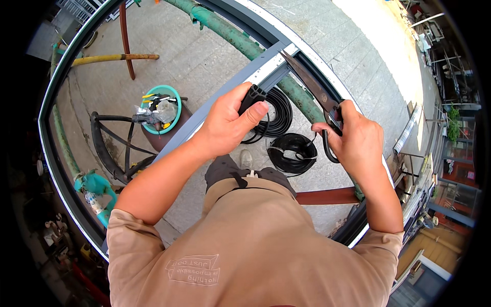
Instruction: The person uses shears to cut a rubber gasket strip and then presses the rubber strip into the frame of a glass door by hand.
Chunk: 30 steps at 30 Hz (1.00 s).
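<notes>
Here's the left hand (pixel 231 122), fingers clenched round a black rubber strip (pixel 252 97), its cut-looking end poking up past the thumb. Across the gap, the right hand (pixel 360 133) grips big scissors (pixel 314 86) by their dark handles, fingers wrapped, thumb turned inward. The strip lies left of the blades, well apart from them; their long axis slants away from the wearer and leftward, tips over the grey frame (pixel 270 65). So the left hand has the strip, the right the steel. Both elbows are bent, forearms angling forward, left palm turned inward. Below, black coils (pixel 283 110) sit on the paving; the strip perhaps runs down to them, but the view's too cluttered to be sure.
</notes>
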Available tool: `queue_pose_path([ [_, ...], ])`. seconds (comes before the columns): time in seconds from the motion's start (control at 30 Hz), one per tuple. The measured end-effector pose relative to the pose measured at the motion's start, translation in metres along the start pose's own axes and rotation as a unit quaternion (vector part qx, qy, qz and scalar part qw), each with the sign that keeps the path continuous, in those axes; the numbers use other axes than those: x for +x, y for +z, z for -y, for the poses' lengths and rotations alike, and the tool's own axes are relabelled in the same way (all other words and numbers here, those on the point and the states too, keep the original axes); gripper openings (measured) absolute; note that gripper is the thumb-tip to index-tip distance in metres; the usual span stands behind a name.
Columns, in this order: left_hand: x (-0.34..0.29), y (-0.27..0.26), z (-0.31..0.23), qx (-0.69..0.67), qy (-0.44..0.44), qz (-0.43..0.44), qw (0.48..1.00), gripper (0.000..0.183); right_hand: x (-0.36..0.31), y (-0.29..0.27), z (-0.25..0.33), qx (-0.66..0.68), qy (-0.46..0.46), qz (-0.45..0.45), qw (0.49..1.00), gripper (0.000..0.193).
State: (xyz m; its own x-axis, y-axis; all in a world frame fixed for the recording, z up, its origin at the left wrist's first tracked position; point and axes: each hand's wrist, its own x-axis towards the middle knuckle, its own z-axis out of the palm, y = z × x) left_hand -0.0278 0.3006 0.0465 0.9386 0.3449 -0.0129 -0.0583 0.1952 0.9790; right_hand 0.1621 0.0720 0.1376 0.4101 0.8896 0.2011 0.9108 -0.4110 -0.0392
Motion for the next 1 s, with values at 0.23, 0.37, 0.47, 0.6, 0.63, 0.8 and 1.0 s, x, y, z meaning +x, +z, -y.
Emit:
queue_pose_path([
  [0.23,-0.001,-0.001,-0.019,0.096,0.011,0.064,0.993,0.042,0.005,-0.014,-0.02,-0.008,-0.061,0.043,0.997,0.067],
  [0.37,-0.002,-0.003,-0.024,0.117,-0.037,0.103,0.987,0.03,0.005,-0.016,-0.027,0.007,-0.107,0.06,0.992,0.067],
  [0.47,0.0,-0.003,-0.014,0.131,-0.009,0.121,0.984,0.027,0.007,-0.02,-0.026,0.001,-0.147,0.079,0.986,0.068],
  [0.6,-0.003,-0.006,-0.021,0.149,-0.046,0.167,0.974,0.018,0.011,-0.02,-0.025,0.006,-0.173,0.104,0.979,0.069],
  [0.63,-0.003,-0.007,-0.022,0.147,-0.046,0.166,0.974,0.018,0.012,-0.02,-0.024,0.012,-0.18,0.113,0.977,0.07],
  [0.8,-0.002,-0.007,-0.022,0.157,-0.062,0.18,0.969,0.017,0.013,-0.021,-0.024,0.018,-0.191,0.139,0.971,0.071],
  [1.0,-0.001,-0.007,-0.02,0.164,-0.046,0.186,0.968,0.017,0.013,-0.02,-0.025,0.008,-0.196,0.186,0.963,0.072],
])
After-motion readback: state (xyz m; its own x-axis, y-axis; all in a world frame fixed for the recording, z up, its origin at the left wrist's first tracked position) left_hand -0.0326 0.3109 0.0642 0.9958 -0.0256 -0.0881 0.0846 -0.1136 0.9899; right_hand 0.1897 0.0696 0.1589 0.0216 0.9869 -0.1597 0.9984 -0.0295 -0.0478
